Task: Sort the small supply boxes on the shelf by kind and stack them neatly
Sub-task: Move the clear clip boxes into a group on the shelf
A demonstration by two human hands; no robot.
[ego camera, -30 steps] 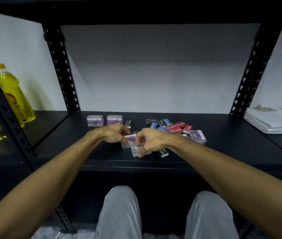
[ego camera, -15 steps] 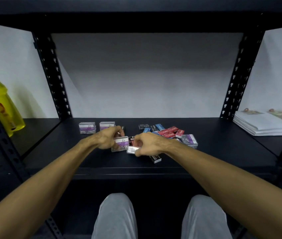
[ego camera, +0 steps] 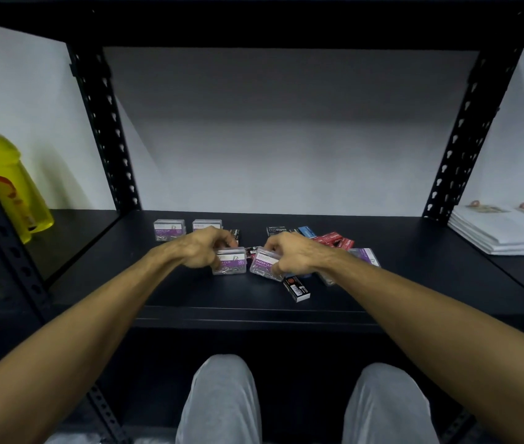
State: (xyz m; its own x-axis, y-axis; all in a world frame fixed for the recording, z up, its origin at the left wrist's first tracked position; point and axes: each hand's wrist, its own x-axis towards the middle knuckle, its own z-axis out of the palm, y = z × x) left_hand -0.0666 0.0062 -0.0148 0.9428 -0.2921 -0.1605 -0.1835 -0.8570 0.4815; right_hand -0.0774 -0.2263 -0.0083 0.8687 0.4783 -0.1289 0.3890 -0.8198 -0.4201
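left fingers [ego camera: 219,248] curled round clip box [ego camera: 230,261] | right fingers [ego camera: 278,267] pinch second clip box [ego camera: 264,267], perhaps tilted | both low over shelf [ego camera: 190,293] | red boxes [ego camera: 334,240] behind

The person's two arms are bare, with no sleeves to see. The left hand [ego camera: 201,251] and the right hand [ego camera: 296,254] wear no gloves, rings or watch. Both legs are in soft light grey trousers [ego camera: 222,402], plain, with a few folds at the knees.
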